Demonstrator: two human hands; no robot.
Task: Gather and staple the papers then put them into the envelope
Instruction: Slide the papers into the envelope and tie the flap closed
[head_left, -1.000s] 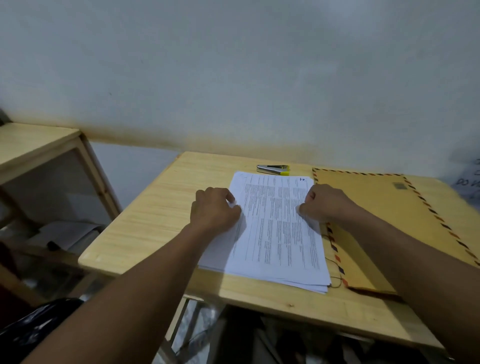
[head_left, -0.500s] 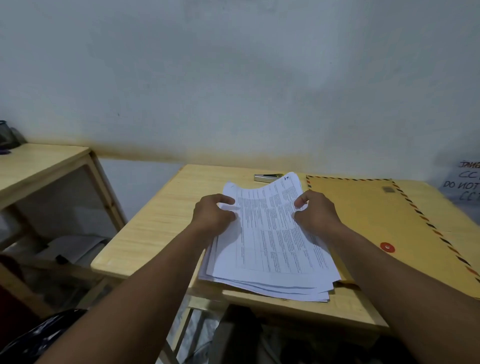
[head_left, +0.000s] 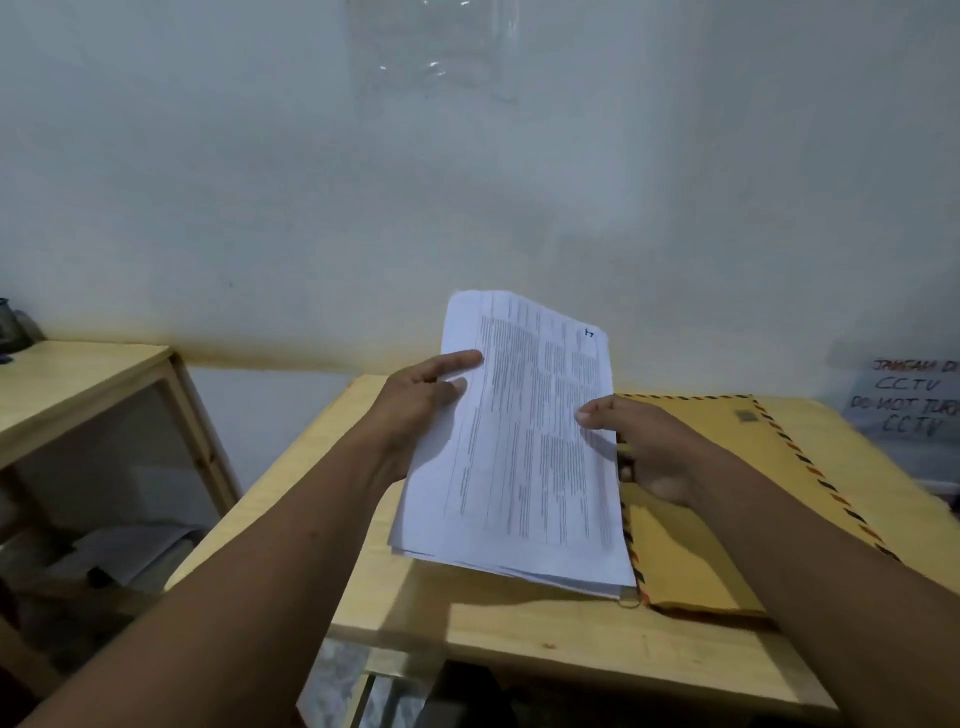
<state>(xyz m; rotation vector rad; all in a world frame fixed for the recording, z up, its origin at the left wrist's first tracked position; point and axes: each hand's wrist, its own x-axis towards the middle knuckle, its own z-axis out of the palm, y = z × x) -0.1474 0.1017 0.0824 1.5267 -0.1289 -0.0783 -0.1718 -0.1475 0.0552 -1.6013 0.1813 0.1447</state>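
Head camera view, looking down over two bare forearms. A stack of printed papers (head_left: 524, 447) is held up off a pale wooden counter (head_left: 519, 639). The left hand (head_left: 415, 410) grips the stack's left edge, thumb on the top sheet, forefinger stretched along the margin. The right hand (head_left: 644, 452) pinches the right edge, thumb on top and fingers curled beneath.

The stack's long axis runs away from the person toward the wall. Its far short edge is tipped up and its near edge hangs low over the counter; whether that edge touches the wood cannot be told. The printed face looks up, with a small handwritten mark at the far right corner.

A brown envelope (head_left: 727, 493) with a striped border lies flat just to the right, partly under the stack.

The near edges look uneven and fanned. Squaring them likely calls for a looser grip and tapping the low edge on the counter before stapling.
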